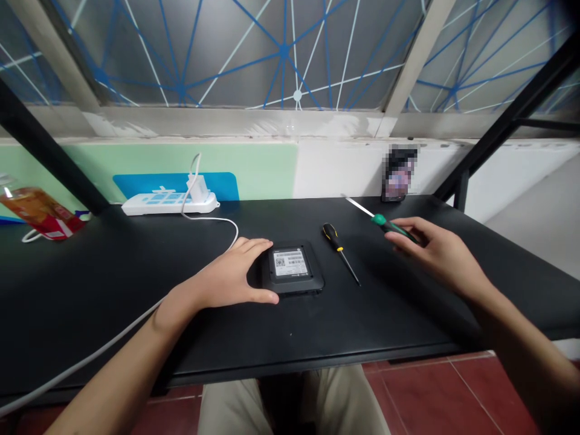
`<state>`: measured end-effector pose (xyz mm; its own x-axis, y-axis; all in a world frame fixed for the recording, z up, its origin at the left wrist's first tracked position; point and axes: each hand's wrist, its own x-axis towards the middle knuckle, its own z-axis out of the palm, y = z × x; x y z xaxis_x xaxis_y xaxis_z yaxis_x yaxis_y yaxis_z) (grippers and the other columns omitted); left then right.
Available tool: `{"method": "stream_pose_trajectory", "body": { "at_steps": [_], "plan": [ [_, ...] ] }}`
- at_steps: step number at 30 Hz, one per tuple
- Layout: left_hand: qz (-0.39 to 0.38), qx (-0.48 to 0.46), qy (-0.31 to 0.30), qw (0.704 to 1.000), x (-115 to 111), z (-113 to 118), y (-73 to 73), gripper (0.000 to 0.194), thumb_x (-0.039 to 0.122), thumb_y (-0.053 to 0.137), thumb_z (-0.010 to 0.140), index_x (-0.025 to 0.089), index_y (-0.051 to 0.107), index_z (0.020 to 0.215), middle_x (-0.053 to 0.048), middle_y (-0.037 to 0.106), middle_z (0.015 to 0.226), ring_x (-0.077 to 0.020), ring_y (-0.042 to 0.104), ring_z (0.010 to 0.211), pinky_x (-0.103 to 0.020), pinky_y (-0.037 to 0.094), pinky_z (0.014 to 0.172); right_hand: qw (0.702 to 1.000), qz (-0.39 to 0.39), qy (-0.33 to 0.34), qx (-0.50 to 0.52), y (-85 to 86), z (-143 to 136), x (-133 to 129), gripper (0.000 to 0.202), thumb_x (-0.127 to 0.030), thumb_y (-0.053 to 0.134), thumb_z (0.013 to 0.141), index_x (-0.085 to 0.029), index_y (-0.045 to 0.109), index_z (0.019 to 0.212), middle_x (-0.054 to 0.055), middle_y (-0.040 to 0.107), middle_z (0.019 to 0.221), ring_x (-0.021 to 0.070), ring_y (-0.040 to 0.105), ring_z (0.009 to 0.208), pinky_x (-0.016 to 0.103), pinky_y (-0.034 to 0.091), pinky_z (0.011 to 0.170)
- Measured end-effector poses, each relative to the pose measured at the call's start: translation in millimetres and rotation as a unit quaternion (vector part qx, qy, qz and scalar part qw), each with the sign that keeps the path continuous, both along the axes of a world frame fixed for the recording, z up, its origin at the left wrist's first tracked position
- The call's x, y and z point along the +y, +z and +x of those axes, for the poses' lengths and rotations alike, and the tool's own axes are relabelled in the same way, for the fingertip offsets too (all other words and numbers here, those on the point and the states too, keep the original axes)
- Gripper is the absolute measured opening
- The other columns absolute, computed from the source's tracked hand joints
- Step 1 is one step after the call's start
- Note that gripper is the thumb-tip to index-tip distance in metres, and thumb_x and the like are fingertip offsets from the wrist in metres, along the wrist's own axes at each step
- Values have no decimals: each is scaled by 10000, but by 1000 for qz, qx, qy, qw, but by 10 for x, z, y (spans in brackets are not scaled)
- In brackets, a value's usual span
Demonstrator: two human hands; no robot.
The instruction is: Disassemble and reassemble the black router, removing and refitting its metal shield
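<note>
A flat black square device (291, 285) with a white printed label lies on the black table. My left hand (231, 272) rests along its left side, thumb and fingers spread around the edge. In the air to the right, my right hand (430, 251) grips a green-and-black handled screwdriver (379, 221), its metal shaft pointing up and to the left; the tip's shape is too blurred to tell. Between the device and my right hand lies a second screwdriver (334, 238), black and yellow, with its thin shaft pointing toward the table's front.
A white power strip (170, 204) with a plugged-in charger (197, 188) stands at the back; its white cable (113, 341) runs forward past my left arm. A bottle of amber drink (38, 208) leans at the far left. A blurred-out upright object (399, 175) stands against the back wall.
</note>
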<state>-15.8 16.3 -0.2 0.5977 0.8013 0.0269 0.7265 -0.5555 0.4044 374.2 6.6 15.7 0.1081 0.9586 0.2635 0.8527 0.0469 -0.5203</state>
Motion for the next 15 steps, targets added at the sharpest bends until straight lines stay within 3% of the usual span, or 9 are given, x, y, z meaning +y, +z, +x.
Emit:
{"method": "stream_pose_trajectory", "body": {
  "at_steps": [4,8,15],
  "plan": [
    [-1,3,3,1000,-6,-24,17,1032,742,698,748,159,367,1533,-147,398,1583,-376,320,1464,-543,296,1206,988,-59,137,45,117,45,-69,505,-616,727,768,-247,697,1112,42,705,1076,198,600,884,319,438,794],
    [1,9,4,1000,-1,-31,14,1040,742,694,749,144,367,1534,-148,399,1583,-380,313,1470,-535,289,1213,977,-87,150,122,136,35,-121,495,-565,812,699,-230,698,1044,37,700,1043,200,640,946,295,487,826],
    [-3,11,5,1000,3,-23,25,1057,754,687,744,134,364,1537,-145,399,1585,-382,309,1469,-537,294,1212,978,-94,158,102,133,86,-101,476,-561,812,702,-245,707,1043,27,688,1048,188,633,940,294,486,823]
  ]
}}
